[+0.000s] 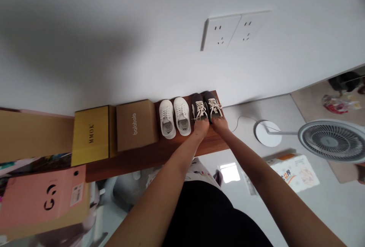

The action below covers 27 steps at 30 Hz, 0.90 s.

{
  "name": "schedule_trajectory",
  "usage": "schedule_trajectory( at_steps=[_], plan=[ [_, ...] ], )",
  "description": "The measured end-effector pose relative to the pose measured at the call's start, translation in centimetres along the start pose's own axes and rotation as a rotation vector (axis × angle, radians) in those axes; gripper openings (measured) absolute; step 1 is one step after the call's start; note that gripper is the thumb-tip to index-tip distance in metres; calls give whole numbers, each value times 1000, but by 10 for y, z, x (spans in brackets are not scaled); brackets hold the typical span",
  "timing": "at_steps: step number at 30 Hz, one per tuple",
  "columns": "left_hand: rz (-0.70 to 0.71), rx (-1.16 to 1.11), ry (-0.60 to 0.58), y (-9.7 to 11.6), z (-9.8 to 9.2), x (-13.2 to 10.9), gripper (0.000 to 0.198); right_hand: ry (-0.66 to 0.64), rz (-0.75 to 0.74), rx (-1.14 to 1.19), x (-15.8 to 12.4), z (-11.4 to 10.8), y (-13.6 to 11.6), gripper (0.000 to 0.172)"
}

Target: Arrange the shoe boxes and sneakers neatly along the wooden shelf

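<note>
Both forearms run up from the bottom edge to the wooden shelf (148, 155); left hand (201, 128) grips the heel of the left dark grey shoe (199, 109), right hand (219, 124) grips the heel of the right dark grey shoe (213, 105), fingers closed on each, toes pointing at the wall, likely so the pair sits square at the shelf's right end. White sneakers (174, 117) stand just beside them, same heading; further left a brown box (136, 125) reads "balabala", a yellow box (90, 134) reads "MMOK", a pink box (45, 195) shows only a logo; the label on it is too small to read. Double wall socket (234, 31) above, white fan (332, 140) on the floor to the right.
</note>
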<state>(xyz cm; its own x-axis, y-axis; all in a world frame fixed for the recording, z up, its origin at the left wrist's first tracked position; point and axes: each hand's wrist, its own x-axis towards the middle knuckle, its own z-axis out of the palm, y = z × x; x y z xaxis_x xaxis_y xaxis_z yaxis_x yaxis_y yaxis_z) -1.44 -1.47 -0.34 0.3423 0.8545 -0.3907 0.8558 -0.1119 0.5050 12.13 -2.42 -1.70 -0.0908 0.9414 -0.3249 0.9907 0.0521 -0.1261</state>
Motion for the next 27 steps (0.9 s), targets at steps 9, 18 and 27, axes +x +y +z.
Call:
schedule_trajectory(
  at_steps=[9,18,27],
  plan=[
    [37,-170,91,-19,-44,-60,23,219,18,17,-40,-27,-28,25],
    [-594,-1026,415,-207,-70,-229,27,-130,18,1077,-98,22,-199,31],
    [-1168,-1650,847,-419,-137,-303,27,-367,543,1745,-62,86,-372,46]
  ],
)
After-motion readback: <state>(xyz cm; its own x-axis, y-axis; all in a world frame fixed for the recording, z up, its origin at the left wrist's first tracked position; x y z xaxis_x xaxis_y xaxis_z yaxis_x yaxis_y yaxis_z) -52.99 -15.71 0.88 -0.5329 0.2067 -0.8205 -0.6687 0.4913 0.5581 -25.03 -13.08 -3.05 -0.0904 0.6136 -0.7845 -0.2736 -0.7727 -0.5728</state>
